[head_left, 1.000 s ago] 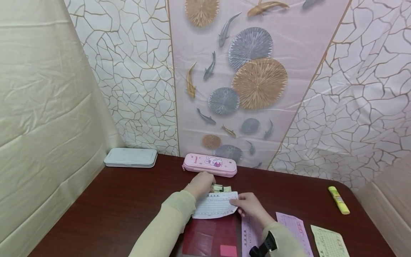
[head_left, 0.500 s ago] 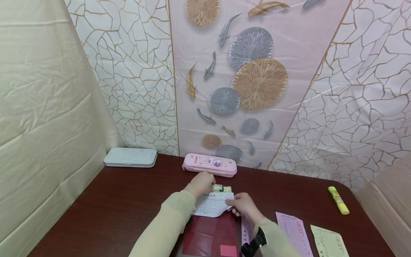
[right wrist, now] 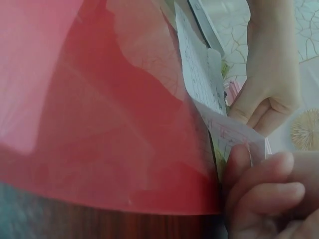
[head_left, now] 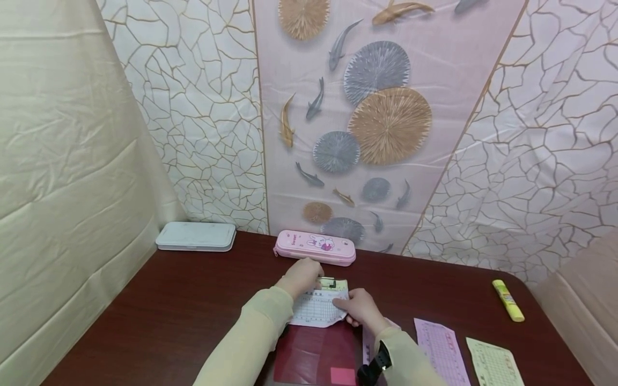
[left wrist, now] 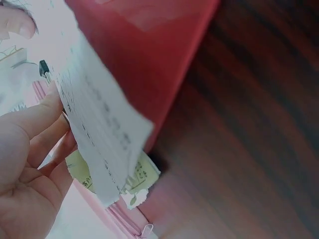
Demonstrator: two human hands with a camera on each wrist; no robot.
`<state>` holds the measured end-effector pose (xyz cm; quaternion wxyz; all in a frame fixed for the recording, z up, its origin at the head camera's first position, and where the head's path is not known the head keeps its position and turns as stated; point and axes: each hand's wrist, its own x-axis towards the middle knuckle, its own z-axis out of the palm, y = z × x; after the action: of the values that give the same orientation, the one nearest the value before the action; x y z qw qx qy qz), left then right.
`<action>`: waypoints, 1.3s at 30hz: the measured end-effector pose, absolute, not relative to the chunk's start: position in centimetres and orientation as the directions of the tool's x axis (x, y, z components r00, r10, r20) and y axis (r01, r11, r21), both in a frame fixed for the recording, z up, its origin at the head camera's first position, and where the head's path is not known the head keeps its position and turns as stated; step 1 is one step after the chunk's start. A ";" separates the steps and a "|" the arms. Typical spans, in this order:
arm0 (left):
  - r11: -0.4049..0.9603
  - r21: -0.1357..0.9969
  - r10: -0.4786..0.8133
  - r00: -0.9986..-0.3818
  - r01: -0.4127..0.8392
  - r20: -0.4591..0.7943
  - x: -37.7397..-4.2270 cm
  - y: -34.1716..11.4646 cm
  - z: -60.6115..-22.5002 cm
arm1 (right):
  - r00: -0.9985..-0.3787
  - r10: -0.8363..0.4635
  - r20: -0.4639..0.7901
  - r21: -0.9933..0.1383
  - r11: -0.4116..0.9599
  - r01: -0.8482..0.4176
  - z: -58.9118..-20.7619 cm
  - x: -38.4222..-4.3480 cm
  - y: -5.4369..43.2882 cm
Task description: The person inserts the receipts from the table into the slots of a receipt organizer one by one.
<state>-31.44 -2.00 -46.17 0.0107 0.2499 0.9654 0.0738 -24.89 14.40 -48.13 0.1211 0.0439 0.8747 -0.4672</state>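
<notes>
In the head view my left hand (head_left: pixel 302 276) reaches to the far end of a red folder (head_left: pixel 309 354), its curled fingertips at a small black clip (head_left: pixel 332 283). A yellow slip (head_left: pixel 341 286) shows beside the clip. My right hand (head_left: pixel 361 309) pinches the right edge of a white printed slip (head_left: pixel 316 311) between thumb and fingers. This slip lies across the folder's far end, its near edge lifted. In the left wrist view the white slip (left wrist: pixel 99 114) stands tilted over the yellow slip (left wrist: pixel 142 174). My left hand hides part of the clip.
A pink pencil case (head_left: pixel 316 247) sits just beyond my left hand, a white case (head_left: pixel 196 237) farther left. To the right are a purple slip (head_left: pixel 441 348), a pale green slip (head_left: pixel 494 362) and a yellow glue stick (head_left: pixel 508 300). Another purple slip (head_left: pixel 368 343) lies partly under my right wrist.
My right hand has moved left and slightly away from me, shifting the white slip's right edge with it. More of the yellow slip shows. The left hand has stayed at the clip.
</notes>
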 end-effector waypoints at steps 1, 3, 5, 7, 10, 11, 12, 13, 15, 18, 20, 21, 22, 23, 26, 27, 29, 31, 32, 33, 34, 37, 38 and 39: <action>0.862 0.153 0.487 -0.873 0.484 0.015 -31.4 -2.0 -46.2 | -0.966 -0.032 -0.256 -0.807 0.558 0.195 -48.2 -24.9 14.4; 0.855 0.158 0.498 -0.867 0.494 0.019 -31.4 -2.0 -46.1 | -0.966 -0.025 -0.257 -0.804 0.559 0.200 -48.3 -24.9 14.4; 0.849 0.160 0.508 -0.861 0.504 0.020 -31.3 -2.1 -46.1 | -0.968 -0.020 -0.252 -0.798 0.570 0.196 -48.4 -24.9 14.5; 0.843 0.161 0.517 -0.856 0.514 0.023 -31.3 -2.1 -46.0 | -0.972 -0.023 -0.235 -0.793 0.582 0.178 -48.5 -25.0 14.5; 0.837 0.175 0.522 -0.852 0.518 0.023 -31.3 -2.3 -46.0 | -0.975 -0.015 -0.222 -0.779 0.604 0.168 -48.5 -25.1 14.3; 0.835 0.183 0.523 -0.852 0.518 0.023 -31.3 -2.4 -46.0 | -0.976 -0.011 -0.217 -0.773 0.612 0.165 -48.5 -25.2 14.2; 0.834 0.191 0.523 -0.852 0.518 0.027 -31.3 -2.4 -46.0 | -0.977 -0.006 -0.215 -0.768 0.618 0.166 -48.6 -25.2 14.2; 0.831 0.197 0.525 -0.851 0.520 0.031 -31.3 -2.5 -46.0 | -0.976 0.006 -0.219 -0.762 0.624 0.175 -48.6 -25.3 14.1; 0.825 0.206 0.529 -0.847 0.526 0.042 -31.3 -2.5 -45.9 | -0.976 0.022 -0.218 -0.752 0.633 0.182 -48.5 -25.3 13.9; 0.825 0.213 0.526 -0.849 0.524 0.050 -31.2 -2.4 -45.8 | -0.976 0.038 -0.215 -0.745 0.640 0.188 -48.5 -25.2 13.9; 0.828 0.210 0.522 -0.851 0.520 0.048 -31.2 -2.3 -45.8 | -0.976 0.042 -0.213 -0.744 0.640 0.189 -48.5 -25.2 13.9; 0.830 0.208 0.521 -0.852 0.518 0.047 -31.2 -2.2 -45.9 | -0.977 0.039 -0.210 -0.742 0.644 0.186 -48.5 -25.1 13.8; 0.832 0.207 0.518 -0.854 0.515 0.045 -31.2 -2.2 -45.9 | -0.978 0.037 -0.206 -0.739 0.649 0.181 -48.5 -25.1 13.8; 0.834 0.202 0.517 -0.855 0.514 0.043 -31.2 -2.2 -46.0 | -0.978 0.035 -0.205 -0.738 0.651 0.178 -48.5 -25.1 13.8; 0.835 0.178 0.523 -0.851 0.522 0.045 -31.4 -2.3 -46.3 | -0.981 0.023 -0.194 -0.736 0.658 0.161 -48.4 -25.2 13.5; 0.832 0.165 0.529 -0.847 0.530 0.053 -31.4 -2.2 -46.4 | -0.980 0.025 -0.196 -0.736 0.657 0.164 -48.4 -25.2 13.5; 0.828 0.137 0.540 -0.839 0.544 0.069 -31.4 -2.2 -46.6 | -0.979 0.037 -0.201 -0.733 0.658 0.175 -48.3 -25.2 13.4; 0.823 0.106 0.552 -0.829 0.558 0.087 -31.5 -2.2 -46.7 | -0.978 0.049 -0.205 -0.727 0.661 0.185 -48.3 -25.3 13.2; 0.820 0.089 0.558 -0.825 0.565 0.093 -31.5 -2.3 -46.8 | -0.978 0.050 -0.203 -0.722 0.667 0.184 -48.4 -25.4 13.2; 0.817 0.071 0.565 -0.819 0.572 0.099 -31.5 -2.3 -46.9 | -0.977 0.057 -0.206 -0.718 0.669 0.191 -48.4 -25.4 13.1; 0.813 0.057 0.572 -0.814 0.579 0.102 -31.5 -2.2 -47.0 | -0.977 0.060 -0.202 -0.712 0.676 0.189 -48.4 -25.4 13.1; 0.797 0.019 0.599 -0.793 0.604 0.108 -31.6 -2.1 -47.3 | -0.980 0.064 -0.189 -0.707 0.684 0.181 -48.5 -25.4 13.1; 0.789 0.012 0.609 -0.785 0.614 0.111 -31.6 -2.1 -47.4 | -0.981 0.067 -0.183 -0.704 0.687 0.178 -48.5 -25.4 13.2; 0.781 0.006 0.620 -0.776 0.624 0.114 -31.6 -2.0 -47.5 | -0.980 0.074 -0.184 -0.703 0.687 0.184 -48.5 -25.4 13.3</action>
<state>-31.65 -2.01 -47.49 -0.0527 0.3301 0.9422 0.0216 -25.38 13.27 -48.52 0.0705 0.0706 0.9158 -0.3890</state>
